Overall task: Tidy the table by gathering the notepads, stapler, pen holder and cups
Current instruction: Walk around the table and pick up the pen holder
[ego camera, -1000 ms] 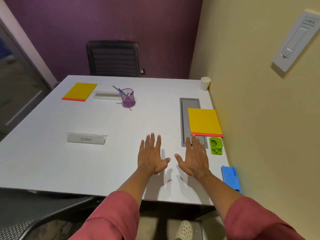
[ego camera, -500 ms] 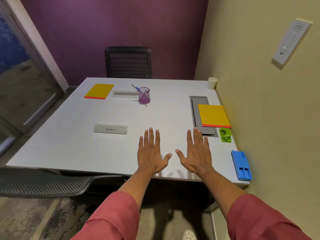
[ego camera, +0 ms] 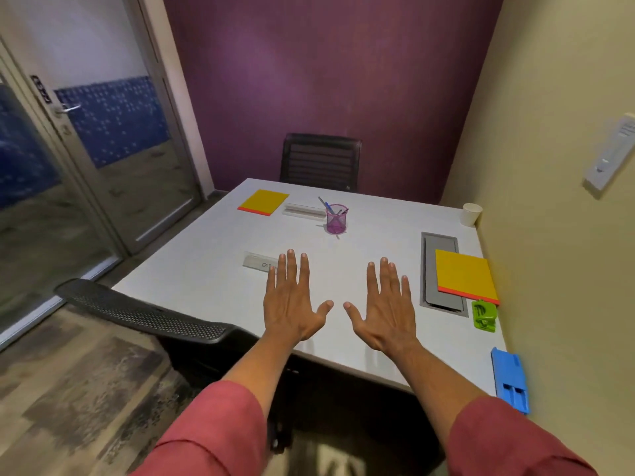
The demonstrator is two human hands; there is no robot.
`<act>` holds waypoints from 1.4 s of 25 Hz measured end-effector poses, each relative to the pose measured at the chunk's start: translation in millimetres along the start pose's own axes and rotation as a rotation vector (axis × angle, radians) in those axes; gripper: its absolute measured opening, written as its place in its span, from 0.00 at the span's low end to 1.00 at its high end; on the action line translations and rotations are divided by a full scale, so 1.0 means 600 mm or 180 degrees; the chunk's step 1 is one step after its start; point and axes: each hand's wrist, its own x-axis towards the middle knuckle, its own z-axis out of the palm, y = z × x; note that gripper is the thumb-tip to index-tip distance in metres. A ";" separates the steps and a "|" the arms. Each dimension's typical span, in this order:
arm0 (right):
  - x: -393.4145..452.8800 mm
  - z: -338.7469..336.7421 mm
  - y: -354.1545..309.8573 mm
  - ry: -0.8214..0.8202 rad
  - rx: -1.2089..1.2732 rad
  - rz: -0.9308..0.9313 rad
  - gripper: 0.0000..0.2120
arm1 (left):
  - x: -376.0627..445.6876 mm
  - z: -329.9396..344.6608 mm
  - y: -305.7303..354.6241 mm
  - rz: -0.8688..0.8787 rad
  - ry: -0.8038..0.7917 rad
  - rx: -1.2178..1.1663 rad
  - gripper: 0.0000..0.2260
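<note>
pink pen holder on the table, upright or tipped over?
Upright. The pen holder stands on its base on the table, open mouth up, with pens sticking out the top and leaning left.

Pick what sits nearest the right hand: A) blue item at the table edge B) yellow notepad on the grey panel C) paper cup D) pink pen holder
B: the yellow notepad lies just beyond the right hand, partly over the grey panel; the cup, pen holder and blue item sit farther off.
</note>
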 end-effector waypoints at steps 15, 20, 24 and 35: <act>0.007 -0.049 -0.335 0.0192 0.0640 -0.1272 0.43 | -0.178 -0.144 -0.276 -0.1385 0.0532 0.0408 0.46; -0.001 -0.050 -0.502 0.0248 0.0755 -0.1571 0.43 | -0.238 -0.169 -0.425 -0.1698 0.0562 0.0492 0.47; -0.018 -0.043 -0.663 0.0299 0.0896 -0.1819 0.43 | -0.281 -0.186 -0.568 -0.1850 0.0644 0.0482 0.47; -0.018 0.011 -1.016 0.0006 0.0780 -0.2215 0.44 | -0.341 -0.188 -0.915 -0.2149 0.0517 0.0505 0.46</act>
